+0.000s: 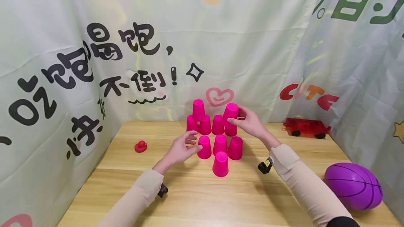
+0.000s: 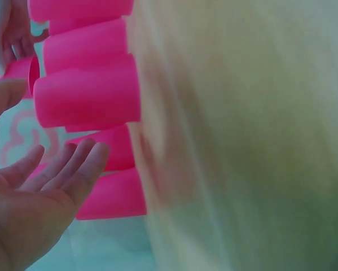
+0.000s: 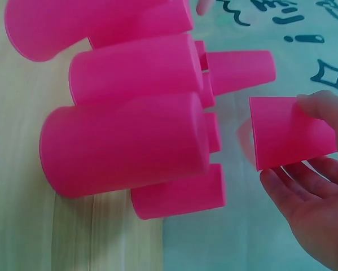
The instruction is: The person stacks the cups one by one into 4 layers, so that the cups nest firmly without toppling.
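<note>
My right hand (image 1: pixel 250 123) grips an upside-down pink cup (image 1: pixel 230 112) between thumb and fingers, above the back right pair of cups (image 1: pixel 217 125). In the right wrist view, this raised cup (image 3: pixel 290 132) shows a gap between its rim and the cups nearby. To the left, another pink cup (image 1: pixel 198 110) stands on top of the back left pair (image 1: pixel 205 125). My left hand (image 1: pixel 181 148) is spread, with its thumb and fingers beside the left cup (image 1: pixel 204 147) of a row of three. In the left wrist view, that hand (image 2: pixel 39 209) holds nothing.
A single pink cup (image 1: pixel 220 164) stands in front of the row of three on the wooden table (image 1: pixel 189 202). A small red rubber duck (image 1: pixel 140 146) sits to the left. On the right are a red toy vehicle (image 1: pixel 307 128) and a purple ball (image 1: pixel 353 186). Printed cloth (image 1: pixel 252 52) hangs behind.
</note>
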Demonstrator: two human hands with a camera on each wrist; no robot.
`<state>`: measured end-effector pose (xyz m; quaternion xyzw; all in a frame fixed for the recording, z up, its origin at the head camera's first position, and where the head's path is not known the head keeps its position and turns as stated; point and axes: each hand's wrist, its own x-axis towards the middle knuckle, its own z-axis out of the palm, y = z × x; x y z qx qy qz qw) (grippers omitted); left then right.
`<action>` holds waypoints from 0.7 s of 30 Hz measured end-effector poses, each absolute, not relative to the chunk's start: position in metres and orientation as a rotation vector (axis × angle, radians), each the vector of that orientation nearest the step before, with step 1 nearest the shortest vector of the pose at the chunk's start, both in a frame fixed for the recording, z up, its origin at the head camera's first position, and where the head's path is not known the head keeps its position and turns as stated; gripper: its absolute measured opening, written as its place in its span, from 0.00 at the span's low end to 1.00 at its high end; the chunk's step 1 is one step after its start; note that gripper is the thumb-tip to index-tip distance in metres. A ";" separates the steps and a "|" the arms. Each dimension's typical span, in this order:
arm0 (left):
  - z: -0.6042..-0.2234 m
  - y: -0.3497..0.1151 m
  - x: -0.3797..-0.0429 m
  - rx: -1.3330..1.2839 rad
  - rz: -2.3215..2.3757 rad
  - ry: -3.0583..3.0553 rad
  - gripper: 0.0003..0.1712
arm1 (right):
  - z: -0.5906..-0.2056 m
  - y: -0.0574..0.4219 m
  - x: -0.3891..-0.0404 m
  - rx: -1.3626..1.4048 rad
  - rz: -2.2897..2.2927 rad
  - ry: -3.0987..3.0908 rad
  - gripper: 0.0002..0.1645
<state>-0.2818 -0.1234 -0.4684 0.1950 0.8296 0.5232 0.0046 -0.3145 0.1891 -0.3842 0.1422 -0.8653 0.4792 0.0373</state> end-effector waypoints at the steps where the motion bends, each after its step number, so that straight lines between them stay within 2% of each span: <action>1: -0.471 -0.123 -0.281 0.611 1.634 2.596 0.35 | -0.385 0.189 -0.317 0.424 1.474 -2.660 0.36; 21: -0.482 -0.114 -0.272 0.629 1.536 2.630 0.36 | -0.403 0.184 -0.354 0.377 1.437 -2.646 0.35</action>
